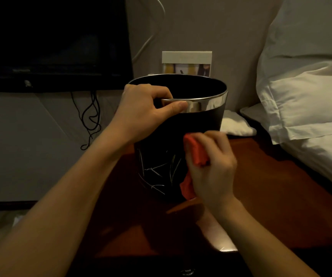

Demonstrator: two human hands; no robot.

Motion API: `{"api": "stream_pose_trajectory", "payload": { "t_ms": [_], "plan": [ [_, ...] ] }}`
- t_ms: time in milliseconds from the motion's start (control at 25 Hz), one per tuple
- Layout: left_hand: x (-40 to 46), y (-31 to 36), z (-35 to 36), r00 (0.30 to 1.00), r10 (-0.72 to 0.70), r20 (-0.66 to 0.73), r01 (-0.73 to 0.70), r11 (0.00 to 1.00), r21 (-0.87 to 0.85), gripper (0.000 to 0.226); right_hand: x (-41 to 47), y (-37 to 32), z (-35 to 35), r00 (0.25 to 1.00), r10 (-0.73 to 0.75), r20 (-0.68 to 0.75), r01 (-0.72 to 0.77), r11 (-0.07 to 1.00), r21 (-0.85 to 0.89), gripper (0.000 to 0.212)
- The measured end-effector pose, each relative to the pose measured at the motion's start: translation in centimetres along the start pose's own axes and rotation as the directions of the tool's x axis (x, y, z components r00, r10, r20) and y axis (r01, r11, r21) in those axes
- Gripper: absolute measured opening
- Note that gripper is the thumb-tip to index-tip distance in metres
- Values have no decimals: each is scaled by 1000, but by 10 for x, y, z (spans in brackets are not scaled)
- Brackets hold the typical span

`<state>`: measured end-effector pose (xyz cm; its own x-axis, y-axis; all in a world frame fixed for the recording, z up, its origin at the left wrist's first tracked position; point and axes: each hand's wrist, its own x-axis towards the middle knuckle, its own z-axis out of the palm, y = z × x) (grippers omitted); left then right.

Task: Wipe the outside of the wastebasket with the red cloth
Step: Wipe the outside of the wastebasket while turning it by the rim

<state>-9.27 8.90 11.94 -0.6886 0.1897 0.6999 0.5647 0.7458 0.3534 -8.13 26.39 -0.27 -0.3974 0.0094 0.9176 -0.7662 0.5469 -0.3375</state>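
A black wastebasket (pixel 161 156) with a shiny silver rim and white line markings stands upright on a reddish-brown wooden bedside table (pixel 271 186). My left hand (pixel 147 110) grips the rim on its near left side, the thumb lying along the silver band and the fingers curled over the edge. My right hand (pixel 213 166) holds a bunched red cloth (pixel 197 152) and presses it against the right front of the basket's outer wall. Part of the cloth hangs below the palm.
White pillows (pixel 305 96) lie to the right, touching the table's edge. A small white cloth (pixel 235 122) and a framed card (pixel 187 61) sit behind the basket. A dark screen (pixel 55 43) and hanging black cables (pixel 91 118) are on the left wall.
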Motion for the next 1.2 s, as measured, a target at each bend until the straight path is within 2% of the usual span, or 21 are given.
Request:
{"api": "stream_pose_trajectory", "payload": {
  "t_ms": [80,160,400,640,840,920,1040,1120,1200],
  "plan": [
    [0,0,-1,1000,1,2,-1,1000,1,40,-27,4,9,994,-20,106,25,999,-41,29],
    [-1,1,-1,1000,2,-2,-2,1000,-8,34,-40,6,11,990,-23,142,31,998,-52,29],
    [-1,6,3,1000,-6,-5,6,1000,26,24,21,-1,-6,999,-23,-46,21,999,-36,27],
    [-2,4,3,1000,18,8,-18,1000,-9,23,-35,3,11,977,-119,178,148,976,-157,26],
    [-3,5,3,1000,21,-8,-21,1000,-8,24,2,-13,10,998,-56,7,57,997,-60,26],
    [-4,5,2,1000,10,-19,-11,1000,-15,24,-12,-13,16,998,-47,47,52,994,-93,25],
    [-5,4,2,1000,3,-14,-4,1000,-22,22,-50,-5,21,980,-25,195,65,977,-201,28],
    [-5,4,2,1000,2,-27,-3,1000,-9,22,-47,-6,22,984,-9,177,41,984,-174,27],
    [-5,5,3,999,-2,-34,2,1000,1,24,-26,-14,20,997,-16,72,25,991,-134,24]
  ]
}}
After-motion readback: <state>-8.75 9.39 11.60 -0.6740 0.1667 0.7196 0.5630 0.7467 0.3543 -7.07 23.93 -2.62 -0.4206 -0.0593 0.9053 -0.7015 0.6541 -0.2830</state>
